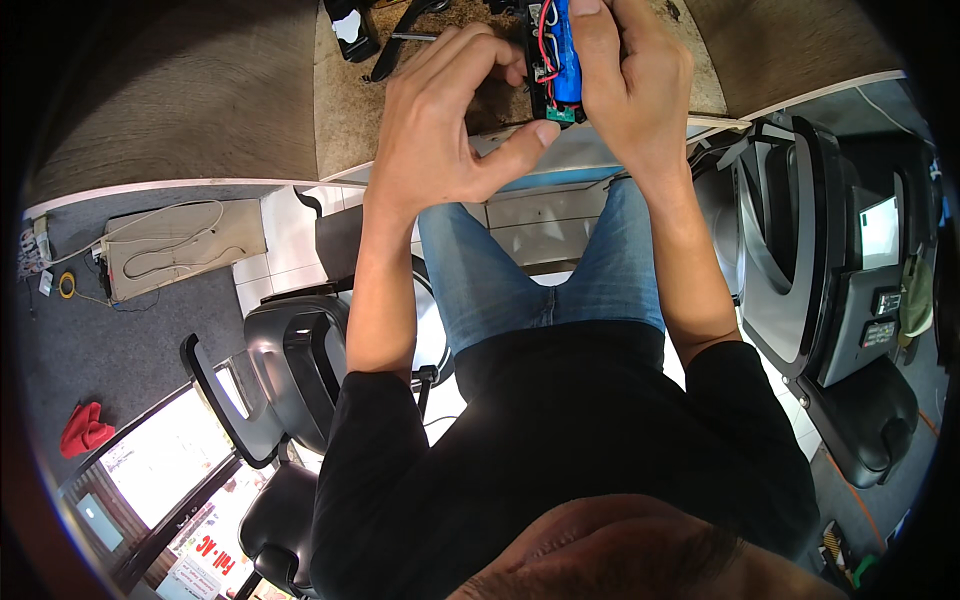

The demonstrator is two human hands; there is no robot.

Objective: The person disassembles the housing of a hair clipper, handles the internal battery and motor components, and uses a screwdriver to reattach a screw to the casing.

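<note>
At the bench's near edge, both hands are on an open black housing (537, 95). A blue battery pack (567, 70) lies along its right side. Red, white and black wires run beside the pack, and a small green circuit board (560, 114) shows at the near end. My right hand (640, 95) grips the right side, with its thumb over the blue pack. Curled around the left side is my left hand (430, 125), its thumb tip against the near end by the board and its fingertips close to the housing's left edge. The housing's far end runs out of view.
A brown workbench (345, 105) holds a black case (350, 30) and a thin metal tool (414, 37). Black office chairs (295, 360) stand at left and right (800, 230). A beige panel with cables (185, 250) and a red cloth (86, 430) lie on the floor.
</note>
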